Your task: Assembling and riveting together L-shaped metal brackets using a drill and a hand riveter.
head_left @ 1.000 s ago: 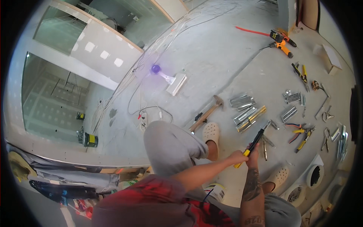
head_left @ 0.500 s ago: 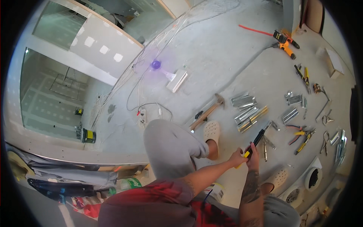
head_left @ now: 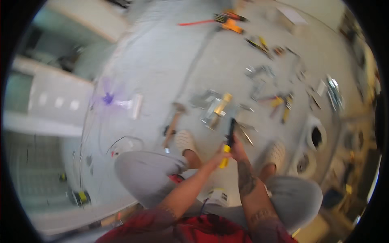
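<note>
Both my hands are together between my knees, on a slim black-and-yellow hand tool [head_left: 225, 160] that tilts up and away; motion blur hides its exact kind. My left hand [head_left: 220, 154] closes round it near its yellow lower part. My right hand [head_left: 239, 150] grips it from the other side, beside the black shaft. Beyond the tool lie short silver metal pieces [head_left: 210, 113] with a gold-coloured one [head_left: 222, 104] on top. A pointed metal tool [head_left: 246, 135] rests on the floor just right of my hands.
A wooden-handled hammer [head_left: 173, 125] lies by my left shoe. Pliers [head_left: 287, 107], more metal pieces [head_left: 259, 87] and an orange drill [head_left: 231, 25] spread over the floor ahead and right. A purple fan [head_left: 108, 98] stands left. A white tub [head_left: 218, 197] sits between my legs.
My view has turned, so the floor things appear shifted left and upward, and the picture is blurrier. Both hands keep hold of the black-and-yellow tool, which now points more steeply away.
</note>
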Motion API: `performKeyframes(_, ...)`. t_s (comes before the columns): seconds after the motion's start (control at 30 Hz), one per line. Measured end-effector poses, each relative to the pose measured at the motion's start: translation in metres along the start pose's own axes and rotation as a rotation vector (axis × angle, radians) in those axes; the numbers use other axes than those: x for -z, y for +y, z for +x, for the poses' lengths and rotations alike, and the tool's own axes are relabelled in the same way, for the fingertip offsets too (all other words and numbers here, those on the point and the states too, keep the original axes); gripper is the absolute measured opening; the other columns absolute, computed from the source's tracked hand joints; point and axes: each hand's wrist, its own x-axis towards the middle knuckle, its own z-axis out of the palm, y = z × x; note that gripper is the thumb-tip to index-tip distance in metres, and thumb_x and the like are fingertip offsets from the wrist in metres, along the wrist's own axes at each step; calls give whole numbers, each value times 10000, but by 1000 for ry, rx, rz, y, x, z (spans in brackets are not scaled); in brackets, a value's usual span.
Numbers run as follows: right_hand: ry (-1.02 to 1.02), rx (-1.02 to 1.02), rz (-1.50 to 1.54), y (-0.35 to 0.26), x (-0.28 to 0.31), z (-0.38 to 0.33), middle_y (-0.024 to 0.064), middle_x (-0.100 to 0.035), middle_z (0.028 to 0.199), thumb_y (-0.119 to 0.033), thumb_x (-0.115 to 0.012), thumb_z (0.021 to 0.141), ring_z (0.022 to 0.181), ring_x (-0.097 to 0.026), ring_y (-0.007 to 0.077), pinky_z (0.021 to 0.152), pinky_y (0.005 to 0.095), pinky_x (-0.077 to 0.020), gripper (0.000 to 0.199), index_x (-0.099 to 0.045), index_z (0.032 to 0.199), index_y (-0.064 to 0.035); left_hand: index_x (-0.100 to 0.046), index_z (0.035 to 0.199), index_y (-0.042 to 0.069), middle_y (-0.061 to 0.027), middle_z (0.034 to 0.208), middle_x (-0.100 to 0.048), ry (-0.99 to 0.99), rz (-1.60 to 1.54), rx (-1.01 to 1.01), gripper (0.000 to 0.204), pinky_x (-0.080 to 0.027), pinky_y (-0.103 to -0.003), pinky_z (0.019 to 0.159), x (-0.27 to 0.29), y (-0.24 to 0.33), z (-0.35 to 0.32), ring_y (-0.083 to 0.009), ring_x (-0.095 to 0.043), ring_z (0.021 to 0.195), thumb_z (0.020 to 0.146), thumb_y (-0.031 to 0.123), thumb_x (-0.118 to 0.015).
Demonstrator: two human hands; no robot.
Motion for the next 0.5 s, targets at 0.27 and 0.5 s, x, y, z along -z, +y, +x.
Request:
performKeyframes(0.27, 148, -448, 584, -55, -88, -3, 17, -529, 817, -585, -396, 997, 755, -532, 176, 716, 358, -507, 581, -586, 1096, -44, -456, 1232, 61, -70, 1011, -612, 203, 298, 121, 505, -517, -350, 761, 60, 1, -3, -178, -619, 874, 787, 121, -686)
performKeyframes(0.5, 103, -429, 522, -32, -88, 9, 39, -573, 725, -515, -345, 1037, 631, -535, 163, 616, 326, -474, 507, -579, 941, -75, -329, 1454, 130, -36, 1039, -564, 89, -81, 363, 741, -467, -306, 846, 54, 29, -31, -167, -575, 946, 795, 115, -667)
